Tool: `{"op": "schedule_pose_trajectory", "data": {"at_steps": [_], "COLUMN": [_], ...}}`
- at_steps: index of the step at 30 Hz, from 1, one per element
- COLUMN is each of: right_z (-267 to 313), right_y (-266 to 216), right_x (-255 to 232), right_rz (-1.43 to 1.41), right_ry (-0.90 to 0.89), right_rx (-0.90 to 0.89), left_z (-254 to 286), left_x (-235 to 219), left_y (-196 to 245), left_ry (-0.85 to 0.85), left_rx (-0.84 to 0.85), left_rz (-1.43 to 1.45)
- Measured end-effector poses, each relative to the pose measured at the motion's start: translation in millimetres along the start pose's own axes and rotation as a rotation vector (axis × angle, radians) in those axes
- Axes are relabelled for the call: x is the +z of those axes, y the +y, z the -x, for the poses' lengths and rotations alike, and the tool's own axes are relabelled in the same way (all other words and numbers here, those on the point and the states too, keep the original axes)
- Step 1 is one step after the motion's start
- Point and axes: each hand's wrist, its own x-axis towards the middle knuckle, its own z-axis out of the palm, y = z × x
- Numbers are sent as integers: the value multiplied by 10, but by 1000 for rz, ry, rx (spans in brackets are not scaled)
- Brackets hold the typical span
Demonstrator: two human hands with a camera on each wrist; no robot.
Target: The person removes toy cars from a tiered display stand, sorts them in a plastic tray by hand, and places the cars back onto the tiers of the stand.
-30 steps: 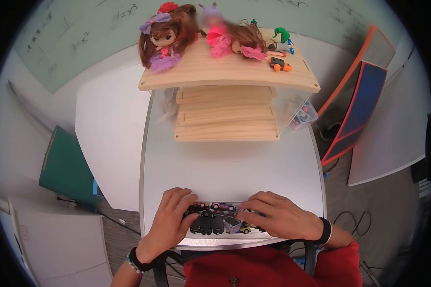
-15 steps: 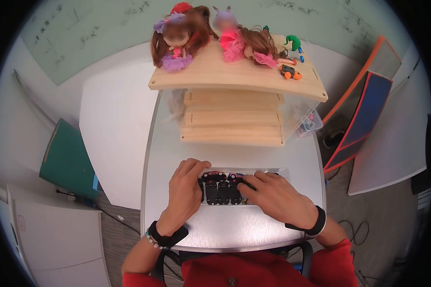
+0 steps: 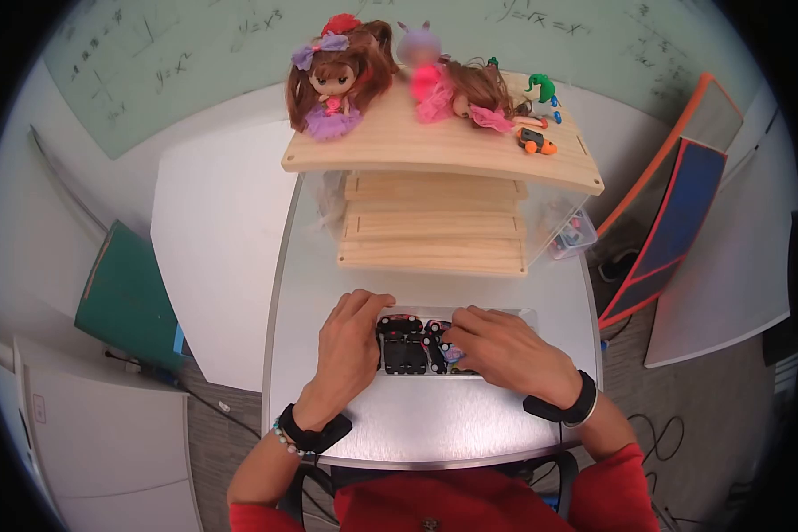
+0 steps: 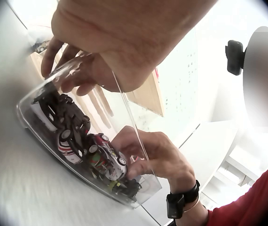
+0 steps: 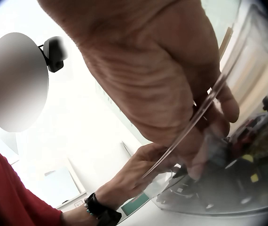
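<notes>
A clear plastic box [image 3: 525,316] full of small toy cars sits on the table in front of me. My left hand [image 3: 350,341] grips the box at its left end, fingers curled over the wall. Reaching inside from the right, my right hand [image 3: 514,356] has its thumb and fingers on a white and red toy car [image 4: 114,165], pinching it. Black toy cars [image 3: 405,356] lie side by side in the left part, and a red and black car [image 3: 400,324] lies along the far wall. My right hand covers the right part of the load in the head view.
Beyond the box stands a wooden shelf unit [image 3: 434,257] with clear side panels. On its top are dolls [image 3: 332,89], an orange and black toy [image 3: 535,142] and a green toy [image 3: 541,87]. A small clear container [image 3: 575,236] stands by its right side.
The box has moved away from the table's front edge, both hands with it. Within the last half second a toy car beside the black ones has shifted and now stands tilted near my right fingers.
</notes>
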Motion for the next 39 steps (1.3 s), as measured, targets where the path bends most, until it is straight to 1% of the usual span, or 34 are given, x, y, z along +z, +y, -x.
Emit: {"op": "schedule_pose_trajectory", "data": {"at_steps": [2,4,6,8,9,10,11,12,13,14,15,16,17,18,19,20,23,27,29,31,32,33,34,35,36,37,38,39], "right_z": [-17,-6,6,36,42,46,54,61,69,75,70,55,44,40,34,34,4,-14,-17,-8,-1,0,-7,-16,-26,-36,-47,-59], "right_y": [7,2,-33,-117,-158,-204,-224,-211,-191,-181,-193,-210,-218,-201,-171,-153,-184,-167,-183,-196,-202,-209,-218,-229,-243,-260,-279,-301], "right_x": [34,8,-55,-198,-270,-335,-366,-358,-338,-325,-317,-303,-293,-277,-249,-230,-247,-194,-190,-188,-182,-162,-130,-98,-68,-38,-15,4], "right_rz": [24,27,29,-170,-165,-372,-581,-575,-746,-918,-915,-1044,-1173,-1174,-1203,-1232,-1305,-1319,-1251,-1264,-1275,-1275,-1263,-1251,-1250,-1262,-1274,-1273], "right_ry": [0,1,-2,106,105,148,194,202,208,211,217,219,219,219,207,195,172,152,172,190,208,208,253,298,297,343,388,388], "right_rx": [5,14,18,113,110,203,299,302,329,352,354,324,291,292,246,200,225,197,186,192,198,198,184,170,169,158,147,147], "left_z": [-4,-6,-5,-18,-34,-54,-68,-80,-98,-118,-131,-143,-153,-157,-156,-142,-109,-111,-96,-46,-23,3,26,42,54,67,87,107], "left_x": [-19,-38,-36,-58,-105,-147,-176,-204,-227,-243,-255,-258,-259,-259,-258,-245,-207,-251,-265,-259,-247,-230,-212,-182,-140,-108,-88,-69], "left_y": [3,4,17,54,129,207,284,366,440,510,576,621,651,672,678,664,618,599,602,593,586,575,564,557,557,568,585,603], "left_ry": [5,-45,-10,27,70,110,110,90,69,68,24,-20,-22,-52,-84,-86,-88,-115,-115,-91,-91,-93,-94,-93,-66,-38,-37,-42], "left_rx": [-6,-34,-10,12,75,142,150,211,270,278,347,414,415,468,519,517,504,494,476,331,331,249,168,168,116,64,64,34], "left_rz": [0,-21,-41,-57,-24,9,14,100,187,189,184,178,178,146,114,114,111,156,176,219,219,259,298,298,357,415,415,415]}}
